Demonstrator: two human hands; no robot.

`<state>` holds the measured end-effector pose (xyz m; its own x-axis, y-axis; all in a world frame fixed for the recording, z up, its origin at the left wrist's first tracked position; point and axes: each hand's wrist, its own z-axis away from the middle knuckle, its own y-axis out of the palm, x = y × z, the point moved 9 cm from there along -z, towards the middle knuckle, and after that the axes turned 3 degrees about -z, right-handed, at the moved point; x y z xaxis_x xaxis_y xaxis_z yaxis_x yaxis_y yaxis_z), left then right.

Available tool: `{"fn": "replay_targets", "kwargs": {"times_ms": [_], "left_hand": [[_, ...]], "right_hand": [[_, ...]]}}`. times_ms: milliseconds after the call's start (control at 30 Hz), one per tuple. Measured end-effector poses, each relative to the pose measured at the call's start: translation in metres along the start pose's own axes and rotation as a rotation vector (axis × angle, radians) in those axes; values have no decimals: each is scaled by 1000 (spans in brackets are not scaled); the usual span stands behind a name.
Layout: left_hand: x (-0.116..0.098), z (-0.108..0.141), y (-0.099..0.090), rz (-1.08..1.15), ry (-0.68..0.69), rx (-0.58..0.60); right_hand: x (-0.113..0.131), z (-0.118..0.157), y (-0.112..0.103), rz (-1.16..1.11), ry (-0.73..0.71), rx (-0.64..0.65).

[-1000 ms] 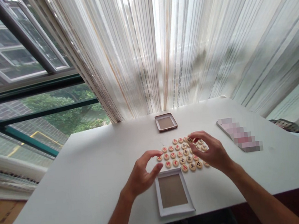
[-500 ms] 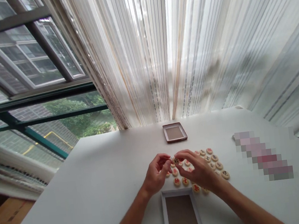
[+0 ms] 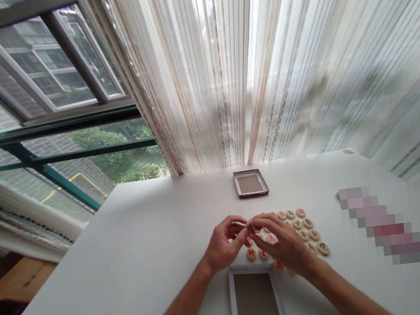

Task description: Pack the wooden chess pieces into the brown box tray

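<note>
My left hand (image 3: 225,244) and my right hand (image 3: 285,240) meet above the table, their fingertips closed around one round chess piece (image 3: 250,228) with a dark character. Both thumbs and index fingers touch it. Under and beside my hands lie several round wooden pieces (image 3: 314,235) with red or black characters, partly hidden by my right hand. Nearest the near box are a red-marked piece (image 3: 251,253) and others in a row. An open box (image 3: 257,301) with a white rim and brown bottom sits in front of my wrists.
A smaller square lid or tray (image 3: 251,183) lies farther back on the white table (image 3: 158,234). A blurred pinkish object (image 3: 384,226) is at the right. Curtains and a window stand behind the table; a cardboard box (image 3: 23,282) is low at the left.
The view has shifted slightly, so the table things appear a little farther right. My left fingers have closed in on the piece, and my two hands are nearer each other.
</note>
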<state>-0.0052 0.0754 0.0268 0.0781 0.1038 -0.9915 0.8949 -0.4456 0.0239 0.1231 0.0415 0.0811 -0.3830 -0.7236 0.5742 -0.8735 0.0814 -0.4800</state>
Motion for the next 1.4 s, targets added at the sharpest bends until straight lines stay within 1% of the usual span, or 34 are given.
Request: {"fn": "replay_targets", "kwargs": {"times_ms": [200, 467, 533, 600, 667, 733, 800, 867, 1000, 1100, 1200, 1400], "left_hand": [[-5, 1, -2, -24, 35, -8], [-5, 1, 1, -96, 50, 9], [-9, 2, 0, -138, 61, 26], [-14, 3, -4, -237, 65, 50], [-18, 4, -10, -399, 38, 91], [-16, 6, -19, -529, -35, 130], [-17, 8, -28, -600, -64, 137], [-15, 10, -33, -628, -101, 171], [2, 17, -31, -619, -243, 342], [11, 21, -28, -637, -290, 418], [17, 23, -26, -669, -302, 450], [21, 23, -27, -719, -310, 461]], "right_hand": [[2, 0, -1, -9, 16, 10], [-8, 3, 2, 23, 52, 46], [-9, 3, 1, 27, 62, 41], [-11, 2, -1, 28, 78, 26], [-13, 2, -5, 14, 110, 1], [-19, 2, -9, -20, 167, -30], [-25, 4, -11, -76, 232, -54], [-31, 6, -12, -144, 287, -71], [-39, 8, -10, -271, 371, -76], [-42, 7, -8, -354, 429, -58], [-43, 7, -9, -398, 460, -55], [-51, 10, -5, -519, 534, -60]]}}
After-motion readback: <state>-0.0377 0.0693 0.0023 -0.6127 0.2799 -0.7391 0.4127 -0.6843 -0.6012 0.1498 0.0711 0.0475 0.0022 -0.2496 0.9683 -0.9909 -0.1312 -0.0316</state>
